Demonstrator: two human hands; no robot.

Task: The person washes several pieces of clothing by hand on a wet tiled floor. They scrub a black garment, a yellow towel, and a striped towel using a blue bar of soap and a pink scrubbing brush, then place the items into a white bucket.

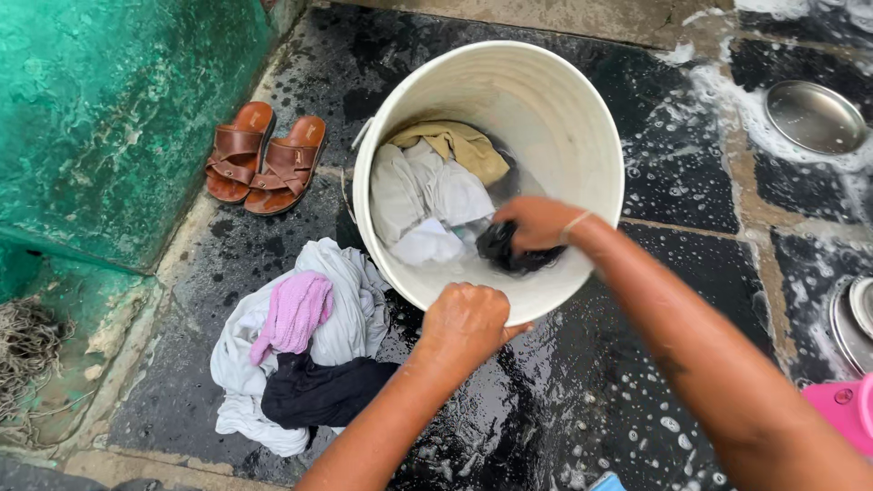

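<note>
Right hand (pixel 536 223) gripping dark cloth (pixel 509 250), left hand (pixel 466 323) clamped on bucket rim (pixel 436 295) — wet, soapy black stone floor (pixel 691 182).

My right fingers (pixel 516 238) vanish into the dark cloth (pixel 509 253). The pink tub (pixel 846 411) and steel plate (pixel 853 320) run off the right edge.

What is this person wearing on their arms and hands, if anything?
Both forearms are bare, with no sleeves in view and no gloves. The right hand has a thin, pale band around its wrist. The left hand shows no ring, watch or band from this angle.
</note>
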